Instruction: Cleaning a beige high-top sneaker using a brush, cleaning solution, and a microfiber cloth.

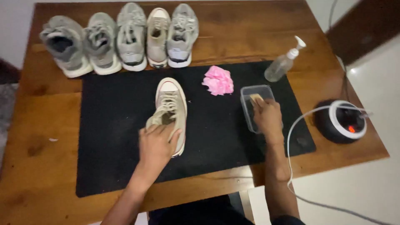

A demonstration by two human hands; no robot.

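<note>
A beige lace-up sneaker lies on a black mat, toe pointing away from me. My left hand grips its heel end. My right hand is closed on a small wooden-backed brush and holds it inside a clear rectangular plastic tub at the mat's right side. A crumpled pink cloth sits between the sneaker and the tub.
Several grey and beige shoes stand in a row at the table's far edge. A clear pump bottle stands beyond the tub. A round black-and-white device with a white cable sits at the right edge of the wooden table.
</note>
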